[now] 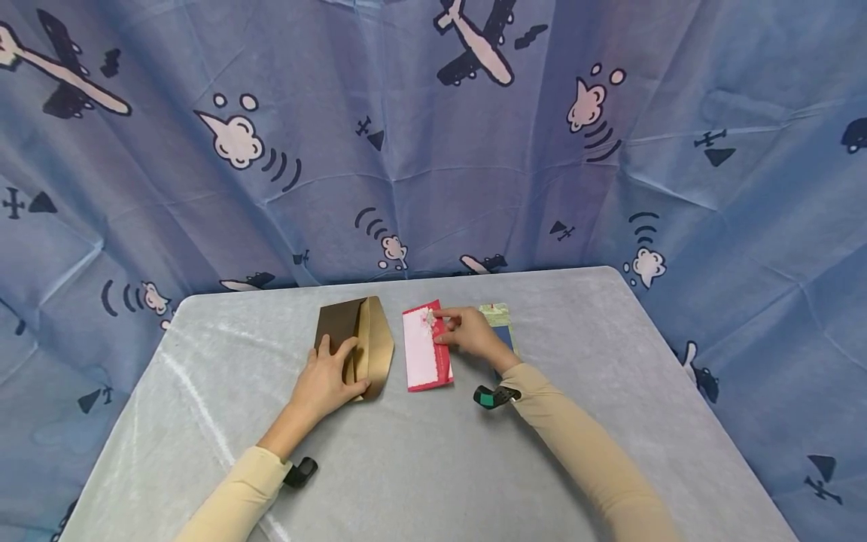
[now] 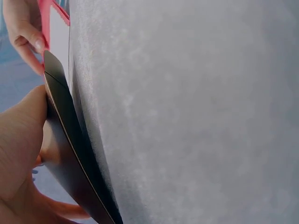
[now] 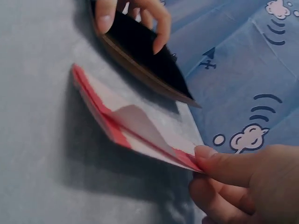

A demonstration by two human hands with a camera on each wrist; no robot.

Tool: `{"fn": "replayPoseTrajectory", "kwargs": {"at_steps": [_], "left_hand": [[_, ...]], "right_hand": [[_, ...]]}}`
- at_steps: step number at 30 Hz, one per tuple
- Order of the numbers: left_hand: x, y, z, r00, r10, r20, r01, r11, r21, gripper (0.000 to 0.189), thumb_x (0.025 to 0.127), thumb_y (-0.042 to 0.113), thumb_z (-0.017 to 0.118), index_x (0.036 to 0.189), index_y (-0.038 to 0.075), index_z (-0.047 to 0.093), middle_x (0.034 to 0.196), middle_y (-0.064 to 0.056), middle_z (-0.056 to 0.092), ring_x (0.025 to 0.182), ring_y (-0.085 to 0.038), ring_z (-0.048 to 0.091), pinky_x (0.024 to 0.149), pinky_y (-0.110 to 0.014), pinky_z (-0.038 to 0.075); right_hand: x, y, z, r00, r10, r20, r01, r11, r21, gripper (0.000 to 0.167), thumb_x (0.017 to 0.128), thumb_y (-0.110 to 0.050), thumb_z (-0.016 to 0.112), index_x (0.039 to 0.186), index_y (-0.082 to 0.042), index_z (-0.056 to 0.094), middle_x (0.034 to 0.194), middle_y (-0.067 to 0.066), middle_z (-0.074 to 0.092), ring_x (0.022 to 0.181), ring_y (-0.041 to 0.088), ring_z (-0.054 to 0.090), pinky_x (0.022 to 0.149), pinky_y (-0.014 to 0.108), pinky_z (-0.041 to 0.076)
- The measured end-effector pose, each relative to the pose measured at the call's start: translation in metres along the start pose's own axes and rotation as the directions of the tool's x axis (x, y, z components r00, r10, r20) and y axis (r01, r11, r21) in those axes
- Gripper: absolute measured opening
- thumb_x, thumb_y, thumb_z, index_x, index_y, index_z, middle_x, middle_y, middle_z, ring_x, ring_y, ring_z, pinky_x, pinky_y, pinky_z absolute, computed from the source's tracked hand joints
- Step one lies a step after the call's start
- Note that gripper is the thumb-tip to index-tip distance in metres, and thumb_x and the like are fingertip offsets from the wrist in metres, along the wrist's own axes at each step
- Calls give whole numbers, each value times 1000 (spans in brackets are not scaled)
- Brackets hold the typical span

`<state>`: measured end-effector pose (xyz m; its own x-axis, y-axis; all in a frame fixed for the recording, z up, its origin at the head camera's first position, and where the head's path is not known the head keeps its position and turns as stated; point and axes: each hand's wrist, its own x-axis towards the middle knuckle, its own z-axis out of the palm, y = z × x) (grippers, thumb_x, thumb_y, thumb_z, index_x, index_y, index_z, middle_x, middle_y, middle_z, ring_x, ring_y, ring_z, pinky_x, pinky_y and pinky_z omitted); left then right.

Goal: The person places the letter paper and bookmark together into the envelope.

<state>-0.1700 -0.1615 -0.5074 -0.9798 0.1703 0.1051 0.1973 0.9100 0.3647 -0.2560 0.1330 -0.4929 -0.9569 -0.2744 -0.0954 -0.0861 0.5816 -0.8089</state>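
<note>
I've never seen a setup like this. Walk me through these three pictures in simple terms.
There is no machine here, only a person's two bare hands at work on a grey table. The wide picture comes from a camera on the head, looking forward and down. The other two are close-ups from the left and right wrists; each also catches the opposite hand near its top edge.

The left hand holds a brown envelope with its gold flap open. The right hand pinches the edge of a pink and white card. A green and blue item lies partly hidden under the right arm. Behind everything hangs a blue curtain printed with planes.
</note>
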Motion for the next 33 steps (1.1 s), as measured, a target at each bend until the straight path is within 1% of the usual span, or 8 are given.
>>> {"fn": "replayPoseTrajectory", "kwargs": {"at_steps": [4,7,12,17,23,27,30,33], "left_hand": [[0,0,1,1000,-2,4,2,1000,4,77,78,49,78,143,22,47,147,-41,36,126,-63,45,81,-65,52],[0,1,1,1000,-1,1,1,1000,7,77,78,49,78,143,23,47,147,-40,36,125,-63,45,80,-65,52],[0,0,2,1000,4,-6,-4,1000,8,78,77,49,79,143,22,47,146,-40,37,123,-62,48,79,-64,53],[0,1,2,1000,2,1,-2,1000,8,78,77,49,79,143,22,47,146,-39,37,123,-61,48,79,-64,53],[2,0,1,1000,12,-3,-12,1000,18,79,77,49,79,143,22,46,146,-40,38,122,-62,48,80,-64,53],[2,0,0,1000,14,-6,-14,1000,16,78,77,49,79,143,21,47,145,-40,38,122,-63,48,80,-65,53],[1,1,0,1000,10,-2,-10,1000,18,78,77,49,79,143,21,47,145,-40,38,121,-62,49,80,-64,53],[1,1,0,1000,3,7,-3,1000,24,78,77,49,78,143,22,47,146,-39,38,122,-61,48,80,-63,53]], "right_hand": [[-2,-6,-4,1000,-1,-5,1,998,62,54,80,-11,81,131,-12,65,84,9,67,61,11,52,53,24,38],[-3,-8,-5,1000,-13,-11,14,996,84,54,80,-10,81,131,-11,65,82,9,67,61,10,53,54,24,38],[0,-10,-1,1000,-17,-19,19,995,97,54,81,-12,81,132,-13,65,80,7,68,59,9,54,53,23,36],[3,-14,3,999,-19,-27,22,993,117,54,82,-13,80,133,-12,63,82,7,71,59,6,57,53,23,39],[7,-21,10,999,-21,-45,25,995,100,54,81,-14,81,133,-13,64,83,8,72,59,6,57,54,22,37],[11,-25,16,999,-21,-44,25,995,100,54,82,-13,80,133,-13,64,82,7,71,60,9,58,54,23,36],[14,-28,21,999,-27,-41,32,991,127,55,82,-11,80,134,-11,63,82,9,72,61,14,62,53,22,38],[17,-31,25,998,-39,-45,45,988,147,54,81,-9,80,133,-9,63,81,10,72,61,15,63,53,21,38]]}}
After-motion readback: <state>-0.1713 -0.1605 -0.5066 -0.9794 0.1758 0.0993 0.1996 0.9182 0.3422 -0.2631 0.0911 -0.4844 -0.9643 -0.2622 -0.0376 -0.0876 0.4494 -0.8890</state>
